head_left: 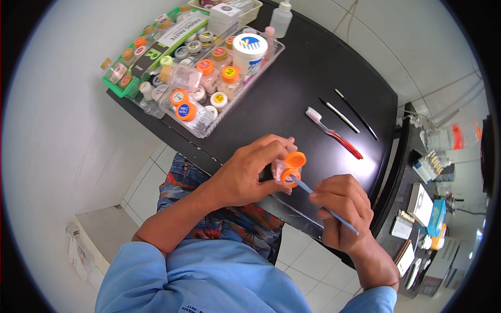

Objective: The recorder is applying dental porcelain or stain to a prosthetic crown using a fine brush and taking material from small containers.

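My left hand is closed around a small clear bottle of pinkish contents, tilted toward my right. Its orange flip lid stands open. Between the fingers of my right hand is a thin blue-grey stick, perhaps a small spatula or brush handle. The stick's tip reaches into the orange-rimmed mouth of the bottle; what the tip touches inside is hidden. Beyond my hands a toothbrush with a red and clear handle lies on the black table.
A clear tray full of small jars and bottles stands at the far left, beside a green basket. A white pen-like tool and a thin black brush lie at the right. Behind them stands a squeeze bottle. A side counter holds boxes.
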The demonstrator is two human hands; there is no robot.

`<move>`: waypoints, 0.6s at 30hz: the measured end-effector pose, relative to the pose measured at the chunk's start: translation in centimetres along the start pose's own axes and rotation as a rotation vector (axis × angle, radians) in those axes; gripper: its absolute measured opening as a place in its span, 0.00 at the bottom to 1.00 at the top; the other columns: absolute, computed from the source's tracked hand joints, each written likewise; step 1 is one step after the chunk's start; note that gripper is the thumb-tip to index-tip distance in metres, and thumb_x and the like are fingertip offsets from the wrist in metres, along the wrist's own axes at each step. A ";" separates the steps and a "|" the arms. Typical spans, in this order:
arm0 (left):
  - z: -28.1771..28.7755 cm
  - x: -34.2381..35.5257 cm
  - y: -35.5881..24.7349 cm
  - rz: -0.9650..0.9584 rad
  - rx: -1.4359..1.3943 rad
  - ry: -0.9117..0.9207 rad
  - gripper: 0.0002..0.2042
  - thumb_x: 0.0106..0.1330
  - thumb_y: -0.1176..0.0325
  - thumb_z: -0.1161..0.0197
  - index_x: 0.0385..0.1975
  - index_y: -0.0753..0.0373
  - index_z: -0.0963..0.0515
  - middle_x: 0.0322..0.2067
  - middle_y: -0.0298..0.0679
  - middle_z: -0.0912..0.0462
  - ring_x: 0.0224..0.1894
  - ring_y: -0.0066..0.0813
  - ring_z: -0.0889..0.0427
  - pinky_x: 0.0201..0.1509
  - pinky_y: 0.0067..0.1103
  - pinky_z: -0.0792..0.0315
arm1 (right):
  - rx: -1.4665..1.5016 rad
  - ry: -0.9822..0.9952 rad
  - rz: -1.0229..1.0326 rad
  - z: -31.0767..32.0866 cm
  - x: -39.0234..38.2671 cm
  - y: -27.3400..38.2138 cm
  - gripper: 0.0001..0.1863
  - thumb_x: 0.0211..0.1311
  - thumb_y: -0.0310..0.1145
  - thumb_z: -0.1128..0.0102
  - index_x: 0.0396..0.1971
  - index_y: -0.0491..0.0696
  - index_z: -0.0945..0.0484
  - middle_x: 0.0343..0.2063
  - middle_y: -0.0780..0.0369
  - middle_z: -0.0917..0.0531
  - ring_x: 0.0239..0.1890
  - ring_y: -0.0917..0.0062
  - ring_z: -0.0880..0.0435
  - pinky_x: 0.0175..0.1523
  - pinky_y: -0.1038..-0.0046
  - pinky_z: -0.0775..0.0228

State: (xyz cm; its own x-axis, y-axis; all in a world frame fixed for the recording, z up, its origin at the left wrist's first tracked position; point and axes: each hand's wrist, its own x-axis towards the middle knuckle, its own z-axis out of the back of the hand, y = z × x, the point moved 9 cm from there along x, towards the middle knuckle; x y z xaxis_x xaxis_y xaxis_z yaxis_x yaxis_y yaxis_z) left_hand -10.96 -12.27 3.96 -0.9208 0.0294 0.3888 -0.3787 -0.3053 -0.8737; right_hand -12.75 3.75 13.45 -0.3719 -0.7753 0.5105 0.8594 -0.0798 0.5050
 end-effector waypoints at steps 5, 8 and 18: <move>-0.5 -0.2 0.2 0.057 0.031 0.047 0.26 0.63 0.65 0.20 0.59 0.63 0.21 0.61 0.47 0.14 0.69 0.51 0.18 0.70 0.39 0.22 | -0.144 0.013 0.077 -0.7 0.1 1.0 0.17 0.50 0.29 0.25 0.43 0.45 0.14 0.35 0.60 0.16 0.38 0.64 0.15 0.40 0.64 0.26; -1.0 -0.1 0.1 0.041 0.025 0.071 0.26 0.63 0.68 0.21 0.61 0.62 0.21 0.61 0.46 0.14 0.70 0.50 0.19 0.71 0.38 0.22 | -0.114 0.064 0.044 -1.5 -0.1 0.5 0.18 0.50 0.30 0.25 0.44 0.45 0.14 0.36 0.61 0.16 0.39 0.65 0.16 0.43 0.63 0.27; -1.1 -0.1 0.2 0.069 0.011 0.073 0.24 0.63 0.70 0.21 0.58 0.63 0.22 0.60 0.48 0.15 0.67 0.50 0.16 0.70 0.39 0.21 | -0.186 0.017 0.082 -0.8 -0.1 0.9 0.16 0.51 0.33 0.26 0.41 0.46 0.14 0.35 0.62 0.16 0.40 0.65 0.16 0.48 0.60 0.25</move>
State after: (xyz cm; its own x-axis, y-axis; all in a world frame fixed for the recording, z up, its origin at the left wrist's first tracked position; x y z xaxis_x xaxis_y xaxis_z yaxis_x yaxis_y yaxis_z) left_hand -11.03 -11.24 3.45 -0.9493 0.0773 0.3049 -0.3132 -0.3196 -0.8943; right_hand -11.63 3.27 13.31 -0.2935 -0.7944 0.5318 0.9372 -0.1295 0.3239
